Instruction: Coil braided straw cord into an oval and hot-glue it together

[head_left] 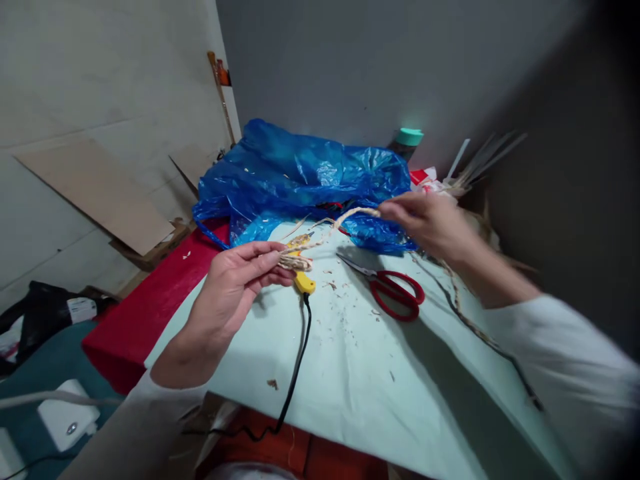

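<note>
My left hand point(240, 277) pinches a small coiled bundle of straw-coloured braided cord point(295, 262) between thumb and fingers. From that bundle a twisted strand of cord point(357, 211) runs up to the right. Its far end is in the closed fingers of my right hand point(425, 217), slightly blurred. Behind and below the bundle lies a yellow glue gun point(305, 283) with a black cable, partly hidden by my left hand. Red-handled scissors point(397, 293) rest on the pale cloth between my hands, blades pointing up and left.
A crumpled blue plastic bag point(310, 167) covers the back of the table. The pale green cloth point(345, 373) has scattered fibre scraps. Another braided cord point(480, 333) lies along the right side. A teal-lidded container point(409, 139) stands behind; a red surface point(145, 313) is at left.
</note>
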Available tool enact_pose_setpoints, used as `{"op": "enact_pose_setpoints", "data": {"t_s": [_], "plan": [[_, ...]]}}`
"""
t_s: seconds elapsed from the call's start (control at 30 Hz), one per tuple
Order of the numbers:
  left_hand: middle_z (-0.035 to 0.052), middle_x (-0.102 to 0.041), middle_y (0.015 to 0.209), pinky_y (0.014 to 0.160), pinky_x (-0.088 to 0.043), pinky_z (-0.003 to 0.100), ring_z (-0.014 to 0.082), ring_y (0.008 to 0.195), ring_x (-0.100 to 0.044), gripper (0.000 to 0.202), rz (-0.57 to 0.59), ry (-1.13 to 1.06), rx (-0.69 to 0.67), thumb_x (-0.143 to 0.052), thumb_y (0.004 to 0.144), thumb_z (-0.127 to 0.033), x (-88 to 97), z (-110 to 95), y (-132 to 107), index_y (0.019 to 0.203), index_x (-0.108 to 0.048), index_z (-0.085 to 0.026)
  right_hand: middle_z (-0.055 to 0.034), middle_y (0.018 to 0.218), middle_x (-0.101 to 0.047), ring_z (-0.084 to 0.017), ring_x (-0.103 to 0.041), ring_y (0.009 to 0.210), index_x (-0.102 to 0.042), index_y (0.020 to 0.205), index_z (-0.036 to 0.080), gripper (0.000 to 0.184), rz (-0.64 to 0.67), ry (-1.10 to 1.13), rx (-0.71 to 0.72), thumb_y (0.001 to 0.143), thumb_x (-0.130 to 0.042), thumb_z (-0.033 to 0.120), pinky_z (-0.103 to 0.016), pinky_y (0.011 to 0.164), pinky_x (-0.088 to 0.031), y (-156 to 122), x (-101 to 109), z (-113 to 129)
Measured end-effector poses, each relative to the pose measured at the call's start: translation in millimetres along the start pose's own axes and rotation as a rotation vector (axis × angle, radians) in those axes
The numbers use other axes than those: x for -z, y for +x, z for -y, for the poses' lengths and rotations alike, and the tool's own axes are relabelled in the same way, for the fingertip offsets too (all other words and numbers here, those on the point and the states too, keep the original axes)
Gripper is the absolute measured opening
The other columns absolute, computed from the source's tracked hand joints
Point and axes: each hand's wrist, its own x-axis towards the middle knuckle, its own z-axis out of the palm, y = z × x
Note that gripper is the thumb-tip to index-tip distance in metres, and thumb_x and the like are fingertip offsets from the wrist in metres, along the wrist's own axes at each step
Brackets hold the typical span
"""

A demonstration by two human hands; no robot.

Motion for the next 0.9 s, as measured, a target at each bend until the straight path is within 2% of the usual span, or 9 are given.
{"op": "enact_pose_setpoints", "data": {"t_s": [0.07,0.13,0.27,0.37,0.47,0.6,0.73,0.83,0.9], "plan": [[0.0058,-0.077,0.072,0.057,-0.061,0.016,0.0116,0.055,-0.072,0.012,-0.101,-0.053,-0.006,-0.069,0.081,0.000,0.4,0.1,3.4,0.079,-0.077,-0.009,-0.0145,0.110,-0.073,-0.029,-0.059,0.099,-0.076,0.100,0.015,0.017,-0.010,-0.074,0.065,0.091,-0.064,0.023,-0.042,0.084,-0.040,-5.9,-38.3,9.3],[0.0057,-0.075,0.071,0.058,-0.062,0.017,0.0116,0.056,-0.072,0.015,-0.181,-0.085,-0.012,-0.065,0.083,0.002,0.8,0.4,5.8,0.078,-0.075,-0.009,-0.0161,0.122,-0.068,-0.032,-0.054,0.108,-0.071,0.109,0.015,0.022,-0.061,-0.137,0.100,0.096,-0.053,0.020,-0.046,0.091,-0.036,-20.8,-59.4,23.3],[0.0059,-0.075,0.073,0.063,-0.062,0.017,0.0118,0.059,-0.073,0.014,-0.239,-0.101,-0.044,-0.065,0.083,0.001,1.0,1.1,7.2,0.079,-0.074,-0.008,-0.0178,0.110,-0.066,-0.030,-0.053,0.098,-0.066,0.101,0.016,0.030,-0.059,-0.194,0.117,0.102,-0.037,0.023,-0.045,0.088,-0.037,-58.9,-60.6,60.5],[0.0049,-0.075,0.075,0.064,-0.061,0.018,0.0110,0.060,-0.072,0.007,-0.226,-0.091,-0.053,-0.071,0.081,-0.002,-0.1,2.0,6.1,0.082,-0.074,-0.009,-0.0148,0.102,-0.067,-0.027,-0.060,0.089,-0.067,0.103,0.015,0.036,0.138,-0.172,0.117,0.105,-0.037,0.036,-0.037,0.076,-0.041,-74.4,-59.7,86.8],[0.0045,-0.076,0.074,0.065,-0.061,0.020,0.0120,0.060,-0.073,0.008,-0.179,-0.049,-0.084,-0.077,0.078,-0.009,-2.5,3.8,3.7,0.085,-0.074,-0.009,-0.0123,0.087,-0.070,-0.025,-0.063,0.067,-0.067,0.096,0.013,0.043,0.351,-0.171,0.007,0.101,-0.047,0.051,-0.033,0.057,-0.031,-70.4,-73.1,104.0],[0.0049,-0.077,0.073,0.067,-0.060,0.023,0.0140,0.060,-0.073,0.018,-0.141,0.046,-0.123,-0.082,0.074,-0.019,-5.8,5.4,-0.4,0.087,-0.074,-0.010,-0.0129,0.091,-0.073,-0.026,-0.068,0.077,-0.065,0.102,0.012,0.031,0.494,-0.148,-0.110,0.093,-0.058,0.040,-0.030,0.057,-0.029,-51.1,-91.0,113.9],[0.0040,-0.078,0.075,0.067,-0.061,0.025,0.0150,0.061,-0.074,0.017,-0.157,0.112,-0.203,-0.080,0.077,-0.023,-5.0,3.1,-2.5,0.088,-0.074,-0.011,-0.0118,0.085,-0.072,-0.025,-0.066,0.073,-0.063,0.095,0.015,0.020,0.575,-0.122,-0.136,0.091,-0.053,0.031,-0.030,0.056,-0.027,-47.5,-80.2,115.5],[0.0032,-0.077,0.071,0.067,-0.061,0.024,0.0154,0.061,-0.074,0.015,-0.207,0.176,-0.273,-0.078,0.081,-0.023,-2.5,-0.7,-3.2,0.090,-0.075,-0.011,-0.0089,0.078,-0.069,-0.023,-0.063,0.065,-0.059,0.093,0.018,0.021,0.596,-0.106,-0.133,0.095,-0.045,0.033,-0.031,0.056,-0.027,-61.2,-53.9,109.0],[0.0027,-0.076,0.069,0.065,-0.060,0.023,0.0150,0.060,-0.073,0.012,-0.240,0.227,-0.295,-0.078,0.081,-0.021,-1.7,-3.2,-4.0,0.088,-0.075,-0.011,-0.0058,0.074,-0.068,-0.022,-0.062,0.062,-0.057,0.099,0.019,0.023,0.624,-0.070,-0.136,0.098,-0.041,0.035,-0.031,0.056,-0.034,-76.3,-34.1,98.8]]}}
